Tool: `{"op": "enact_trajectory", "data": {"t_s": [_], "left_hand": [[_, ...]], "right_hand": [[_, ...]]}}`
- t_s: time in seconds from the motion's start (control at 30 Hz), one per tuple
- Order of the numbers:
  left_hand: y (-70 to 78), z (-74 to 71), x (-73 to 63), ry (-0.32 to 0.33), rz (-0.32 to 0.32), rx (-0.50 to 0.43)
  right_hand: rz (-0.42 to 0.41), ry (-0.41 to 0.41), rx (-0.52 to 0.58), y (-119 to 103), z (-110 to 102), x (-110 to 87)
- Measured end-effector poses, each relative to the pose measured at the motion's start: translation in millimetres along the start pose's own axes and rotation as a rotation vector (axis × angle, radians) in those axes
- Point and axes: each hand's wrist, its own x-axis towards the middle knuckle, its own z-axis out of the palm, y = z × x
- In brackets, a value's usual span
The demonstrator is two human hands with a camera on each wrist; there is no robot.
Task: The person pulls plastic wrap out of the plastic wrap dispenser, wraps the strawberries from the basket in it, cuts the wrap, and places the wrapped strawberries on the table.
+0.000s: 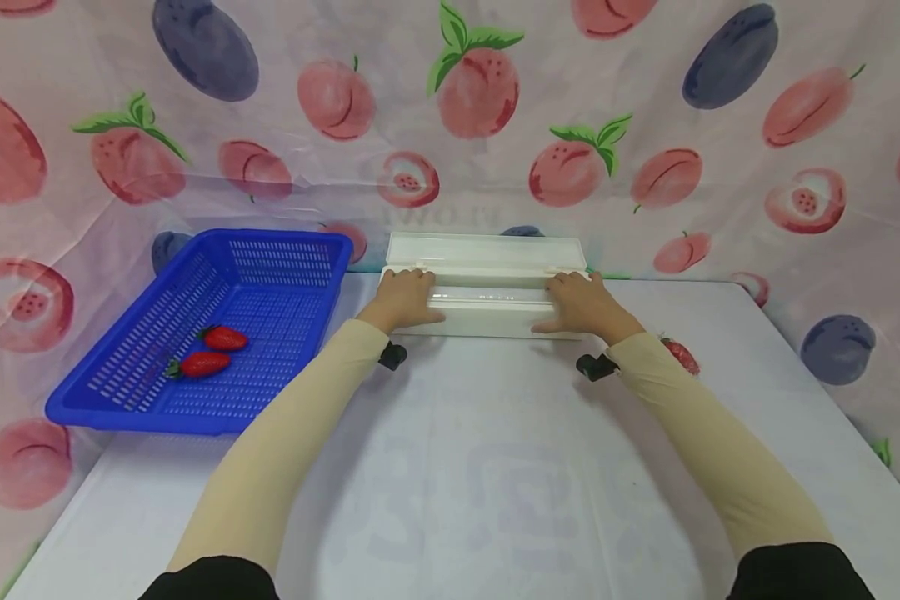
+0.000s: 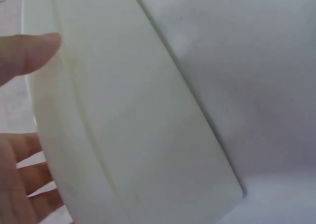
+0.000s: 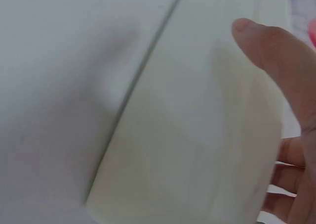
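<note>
A long white cling film dispenser lies across the far part of the table, its lid raised at the back. Inside it shows a clear, shiny roll. My left hand grips its left end, and my right hand holds the right end. In the left wrist view the thumb lies on the dispenser's smooth front, with the fingers round the far side. The right wrist view shows a matching hold, thumb on the front and fingers partly hidden behind.
To the left stands a blue plastic basket with two red strawberries in it. Another strawberry lies on the white table beside my right sleeve, partly covered by it. A fruit-print curtain hangs right behind the table.
</note>
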Motion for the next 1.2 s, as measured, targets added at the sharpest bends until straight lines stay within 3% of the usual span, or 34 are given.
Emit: {"op": "enact_trajectory", "data": {"t_s": [0.17,0.27,0.47,1.03,1.2], "left_hand": [[7.3,-2.1,-4.0,0.074,0.060,0.032],[10.8,-3.1,-4.2,0.085,0.069,0.070],[8.9,-5.7,2.0,0.051,0.062,0.083],[-0.4,-8.5,13.5,-0.065,0.042,-0.038],[-3.4,-8.9,9.5,-0.041,0.066,-0.043]], "right_hand": [[0.018,0.011,0.025,4,-2,-8.4],[0.014,0.021,0.041,3,-4,-13.5],[0.006,0.023,0.053,4,-6,-8.1],[0.019,-0.117,0.124,10,-5,10.9],[0.057,-0.097,0.133,15,-11,3.6]]}}
